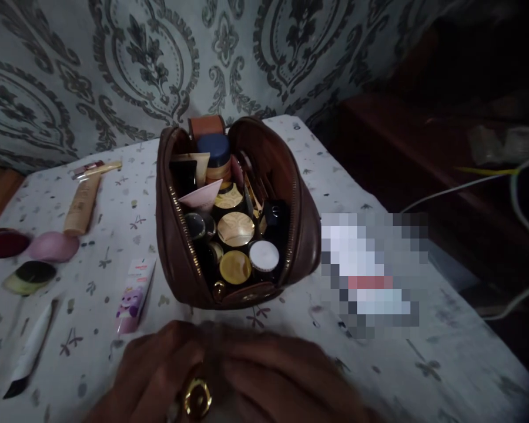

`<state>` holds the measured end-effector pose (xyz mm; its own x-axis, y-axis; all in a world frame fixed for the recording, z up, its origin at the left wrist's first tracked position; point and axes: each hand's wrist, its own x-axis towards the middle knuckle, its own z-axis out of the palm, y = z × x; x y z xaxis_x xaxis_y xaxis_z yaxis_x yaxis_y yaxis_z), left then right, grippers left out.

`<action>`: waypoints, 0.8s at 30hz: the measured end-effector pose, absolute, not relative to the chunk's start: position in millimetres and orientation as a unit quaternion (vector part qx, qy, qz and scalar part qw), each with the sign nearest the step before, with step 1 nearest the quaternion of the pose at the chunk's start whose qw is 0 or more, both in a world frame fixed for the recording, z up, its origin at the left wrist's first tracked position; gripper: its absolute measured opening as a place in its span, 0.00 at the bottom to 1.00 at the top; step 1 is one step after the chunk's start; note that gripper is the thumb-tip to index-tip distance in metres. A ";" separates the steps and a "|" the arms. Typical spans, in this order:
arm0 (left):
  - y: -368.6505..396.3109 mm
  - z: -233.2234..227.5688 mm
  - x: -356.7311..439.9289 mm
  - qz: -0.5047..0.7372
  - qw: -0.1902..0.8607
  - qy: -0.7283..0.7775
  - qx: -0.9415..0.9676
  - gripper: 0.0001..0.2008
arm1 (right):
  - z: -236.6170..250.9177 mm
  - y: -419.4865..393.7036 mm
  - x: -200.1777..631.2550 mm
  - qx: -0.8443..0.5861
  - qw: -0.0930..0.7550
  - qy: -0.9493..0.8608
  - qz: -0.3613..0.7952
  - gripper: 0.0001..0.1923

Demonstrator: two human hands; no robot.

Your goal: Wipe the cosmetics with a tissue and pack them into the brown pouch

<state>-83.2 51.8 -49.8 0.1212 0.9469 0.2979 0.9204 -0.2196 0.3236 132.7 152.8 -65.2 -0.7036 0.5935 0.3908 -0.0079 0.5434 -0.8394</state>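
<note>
At the left of the frame a beige tube (81, 204), a pink sponge (53, 246) and a small pink tube (134, 294) are laid on the patterned cloth (423, 364). At centre, an open brown pouch (176, 235) is packed with jars, gold-lidded (235, 229) and white-capped (264, 256). Below, the left hand (158, 370) and right hand (291, 376) are blurred together around a gold ring (197, 398); their grip cannot be told.

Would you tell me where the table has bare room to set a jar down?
Bare cloth lies between the pink tube and beige tube, and right of the brown pouch toward the table edge. The left edge is crowded.
</note>
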 end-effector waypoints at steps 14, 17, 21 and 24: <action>94.6 -9.9 -85.0 0.101 -0.167 0.499 0.844 0.24 | 35.5 271.4 87.6 -0.059 0.124 -0.910 0.390 0.14; 93.8 -10.7 -89.0 0.098 -0.169 0.489 0.850 0.24 | 37.6 284.7 79.8 -0.003 0.066 -0.921 0.383 0.12; 91.2 -10.6 -88.7 0.090 -0.143 0.503 0.847 0.24 | 39.3 292.8 70.6 0.040 0.033 -0.928 0.369 0.12; 88.0 -10.6 -86.9 0.082 -0.115 0.520 0.843 0.25 | 37.5 295.0 66.7 0.033 0.016 -0.929 0.367 0.11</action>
<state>-86.9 88.0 -10.6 0.4466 0.8566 0.2584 0.8945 -0.4335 -0.1089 66.7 295.0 37.5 -0.9973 -0.0505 0.0536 -0.0735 0.7277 -0.6819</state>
